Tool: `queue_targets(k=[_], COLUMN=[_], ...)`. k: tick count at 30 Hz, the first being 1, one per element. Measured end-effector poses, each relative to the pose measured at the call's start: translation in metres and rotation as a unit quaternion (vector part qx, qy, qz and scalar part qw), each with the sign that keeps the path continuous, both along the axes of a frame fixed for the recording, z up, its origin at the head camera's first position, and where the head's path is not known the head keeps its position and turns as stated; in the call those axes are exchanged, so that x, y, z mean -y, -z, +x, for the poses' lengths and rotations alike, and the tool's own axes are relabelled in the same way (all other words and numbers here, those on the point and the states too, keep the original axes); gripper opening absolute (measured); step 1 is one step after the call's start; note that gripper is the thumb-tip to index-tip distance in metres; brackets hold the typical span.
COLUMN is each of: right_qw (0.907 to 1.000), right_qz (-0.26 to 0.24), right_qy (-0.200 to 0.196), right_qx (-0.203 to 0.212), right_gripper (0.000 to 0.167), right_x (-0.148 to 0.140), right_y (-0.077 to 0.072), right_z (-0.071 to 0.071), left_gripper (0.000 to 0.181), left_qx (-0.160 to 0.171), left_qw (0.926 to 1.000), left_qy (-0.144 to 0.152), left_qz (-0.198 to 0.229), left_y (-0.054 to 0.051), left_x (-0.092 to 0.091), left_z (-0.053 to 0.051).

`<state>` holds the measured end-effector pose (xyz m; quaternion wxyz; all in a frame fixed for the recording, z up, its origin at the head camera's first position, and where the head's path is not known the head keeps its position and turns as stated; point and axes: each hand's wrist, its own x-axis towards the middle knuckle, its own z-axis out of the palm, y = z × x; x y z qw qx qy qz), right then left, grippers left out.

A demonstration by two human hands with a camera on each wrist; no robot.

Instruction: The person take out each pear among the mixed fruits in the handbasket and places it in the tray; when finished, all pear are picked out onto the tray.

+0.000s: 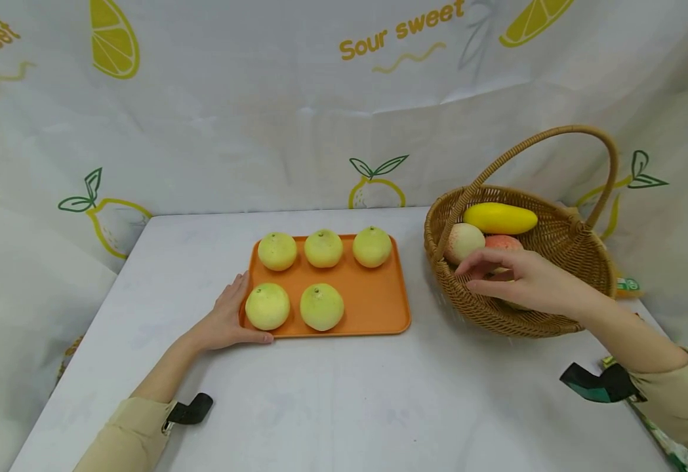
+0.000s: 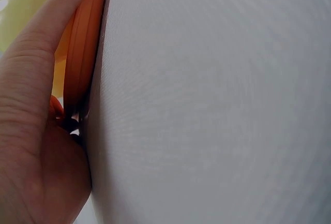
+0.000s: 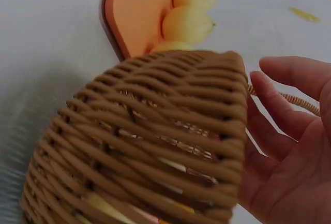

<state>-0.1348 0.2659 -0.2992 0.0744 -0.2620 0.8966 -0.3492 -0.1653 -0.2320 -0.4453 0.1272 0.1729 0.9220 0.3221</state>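
My left hand (image 1: pixel 225 321) rests at the front left corner of an orange tray (image 1: pixel 373 305). Its fingers lie along the left side, and the thumb (image 2: pixel 36 53) reaches along the front rim. Several round yellow-green fruits (image 1: pixel 322 307) sit on the tray in two rows, with bare tray at the front right. Over the near left rim of a wicker basket (image 1: pixel 479 311) hovers my right hand (image 1: pixel 523 282), loosely bent and holding nothing. Inside the basket are a long yellow fruit (image 1: pixel 500 217), a pale peach (image 1: pixel 465 242) and a redder one (image 1: pixel 503 242), partly covered by that hand.
The basket's tall arched handle (image 1: pixel 556 132) rises above its opening. A white cloth covers the table (image 1: pixel 332 400), and a fruit-printed curtain (image 1: pixel 231 131) hangs behind it. Part of a green-and-white packet (image 1: pixel 668 439) shows at the right edge, below the right sleeve.
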Motion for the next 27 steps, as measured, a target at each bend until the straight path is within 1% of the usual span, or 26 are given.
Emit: queue_targets(k=[5, 9, 13, 19, 24, 27], right_qw=[0.9978, 0.9918, 0.9818, 0.9676, 0.9514, 0.9392], right_qz=[0.058, 0.119, 0.177, 0.230, 0.283, 0.315], right_qy=[0.001, -0.018, -0.038, -0.044, -0.045, -0.043], right_qx=[0.033, 0.044, 0.057, 0.094, 0.114, 0.130], right_gripper=[0.023, 0.025, 0.031, 0.044, 0.046, 0.049], right_x=[-0.016, -0.029, -0.040, -0.050, -0.056, -0.059], right_y=[-0.003, -0.006, -0.011, -0.015, -0.015, -0.016], right_z=[-0.008, -0.016, -0.025, -0.040, -0.050, -0.053], left_gripper=[0.136, 0.136, 0.136, 0.135, 0.136, 0.136], left_qx=[-0.002, 0.000, 0.001, -0.004, -0.007, -0.007], left_qw=[1.0000, 1.0000, 1.0000, 1.0000, 0.9999, 0.9999], left_qy=[0.002, 0.002, 0.002, 0.005, 0.007, 0.008], left_qz=[0.003, 0.001, 0.002, 0.005, 0.006, 0.006], left_y=[0.000, 0.001, 0.001, 0.002, 0.003, 0.004], left_x=[0.000, 0.000, 0.000, 0.000, 0.001, 0.001], left_z=[0.000, -0.001, -0.001, -0.001, -0.001, -0.001])
